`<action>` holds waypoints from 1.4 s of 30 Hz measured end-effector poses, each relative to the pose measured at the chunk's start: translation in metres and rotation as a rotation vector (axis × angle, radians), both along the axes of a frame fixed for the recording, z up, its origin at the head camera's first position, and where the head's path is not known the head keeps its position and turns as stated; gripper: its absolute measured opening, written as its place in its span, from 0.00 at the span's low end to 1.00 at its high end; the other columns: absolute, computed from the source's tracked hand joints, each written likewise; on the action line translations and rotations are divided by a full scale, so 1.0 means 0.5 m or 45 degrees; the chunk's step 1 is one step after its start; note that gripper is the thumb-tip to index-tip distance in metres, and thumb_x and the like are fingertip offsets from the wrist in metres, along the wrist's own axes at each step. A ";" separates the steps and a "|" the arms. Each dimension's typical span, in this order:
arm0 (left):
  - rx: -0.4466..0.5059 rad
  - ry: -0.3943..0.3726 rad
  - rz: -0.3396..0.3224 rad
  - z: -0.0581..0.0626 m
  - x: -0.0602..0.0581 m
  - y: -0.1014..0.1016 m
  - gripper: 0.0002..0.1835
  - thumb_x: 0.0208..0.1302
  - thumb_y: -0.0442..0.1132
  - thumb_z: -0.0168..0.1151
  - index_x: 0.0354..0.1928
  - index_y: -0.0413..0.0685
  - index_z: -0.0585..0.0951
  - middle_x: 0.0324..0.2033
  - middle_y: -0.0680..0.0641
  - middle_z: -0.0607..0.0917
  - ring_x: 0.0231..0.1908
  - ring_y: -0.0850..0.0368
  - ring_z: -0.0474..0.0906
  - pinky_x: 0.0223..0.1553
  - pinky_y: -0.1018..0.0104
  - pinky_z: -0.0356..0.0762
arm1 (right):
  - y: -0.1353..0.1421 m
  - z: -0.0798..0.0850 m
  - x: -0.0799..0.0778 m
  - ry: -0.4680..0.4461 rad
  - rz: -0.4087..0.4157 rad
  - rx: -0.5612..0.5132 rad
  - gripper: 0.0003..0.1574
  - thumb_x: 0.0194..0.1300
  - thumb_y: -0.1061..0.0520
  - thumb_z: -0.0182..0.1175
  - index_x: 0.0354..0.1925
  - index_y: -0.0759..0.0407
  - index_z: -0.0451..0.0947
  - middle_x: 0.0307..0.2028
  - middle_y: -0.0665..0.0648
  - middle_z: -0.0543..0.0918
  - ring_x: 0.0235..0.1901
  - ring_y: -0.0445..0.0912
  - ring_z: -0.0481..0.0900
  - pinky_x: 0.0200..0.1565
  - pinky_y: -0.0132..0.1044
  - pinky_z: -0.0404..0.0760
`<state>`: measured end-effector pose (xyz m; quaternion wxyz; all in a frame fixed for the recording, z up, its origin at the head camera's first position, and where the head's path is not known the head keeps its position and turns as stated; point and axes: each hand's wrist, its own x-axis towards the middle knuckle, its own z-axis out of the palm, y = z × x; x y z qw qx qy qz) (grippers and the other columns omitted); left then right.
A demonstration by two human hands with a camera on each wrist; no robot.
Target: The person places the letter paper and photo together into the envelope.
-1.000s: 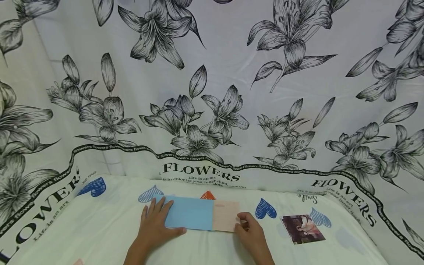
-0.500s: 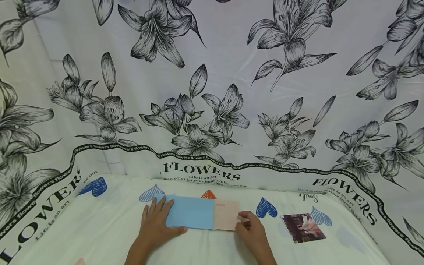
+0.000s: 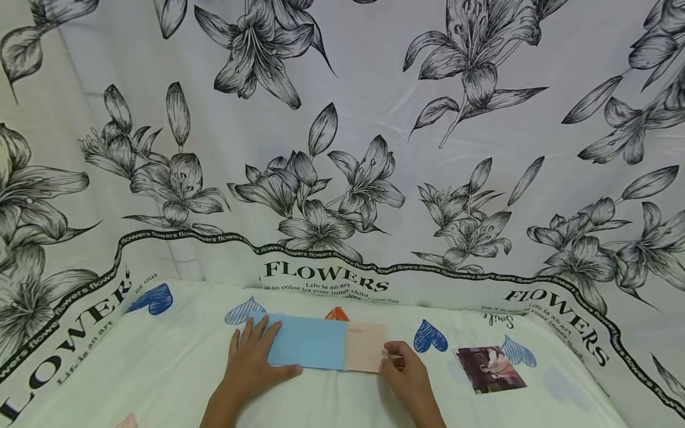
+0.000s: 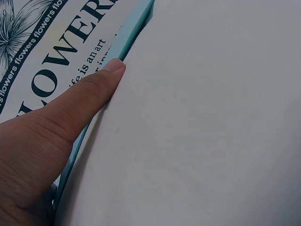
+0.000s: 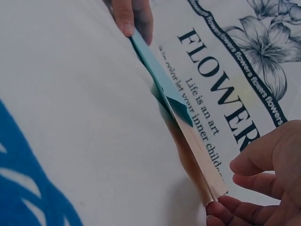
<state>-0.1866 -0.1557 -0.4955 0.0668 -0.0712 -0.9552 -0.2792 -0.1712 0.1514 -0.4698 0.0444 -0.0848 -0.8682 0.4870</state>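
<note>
A flat piece of light blue folded paper (image 3: 307, 342) lies on the bedding, and a peach folded paper (image 3: 365, 348) extends from its right end. Over the left end of the blue paper my left hand (image 3: 251, 359) rests with fingers spread; its thumb (image 4: 91, 96) lies along the near edge. At the far right end, my right hand (image 3: 409, 377) has curled fingers and pinches the edge of the peach paper. Separate layers show at that peach end (image 5: 200, 162) in the right wrist view. How the blue and peach papers join is partly hidden.
To the right of the right hand lies a square picture card (image 3: 489, 370), dark with a pale figure. The white bedding (image 3: 176, 356) has printed hearts. Behind stands a white curtain (image 3: 353, 89) with black flower drawings and lettering.
Both hands and the papers keep their places. Only a slight shift of the head view is seen.
</note>
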 end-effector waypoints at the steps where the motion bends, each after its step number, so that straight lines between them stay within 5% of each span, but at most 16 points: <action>1: 0.000 0.000 0.001 0.000 0.000 0.000 0.60 0.44 0.76 0.72 0.72 0.41 0.71 0.74 0.29 0.63 0.75 0.22 0.44 0.71 0.26 0.36 | -0.001 0.000 0.000 -0.004 -0.001 0.000 0.18 0.62 0.64 0.64 0.52 0.62 0.80 0.51 0.61 0.83 0.39 0.46 0.79 0.39 0.40 0.84; 42: 0.014 0.029 0.001 -0.001 0.001 0.001 0.59 0.44 0.74 0.73 0.72 0.41 0.72 0.73 0.29 0.64 0.75 0.23 0.46 0.71 0.27 0.36 | -0.004 -0.003 0.002 0.029 0.041 -0.009 0.17 0.63 0.64 0.63 0.51 0.62 0.82 0.48 0.58 0.85 0.36 0.45 0.80 0.36 0.36 0.85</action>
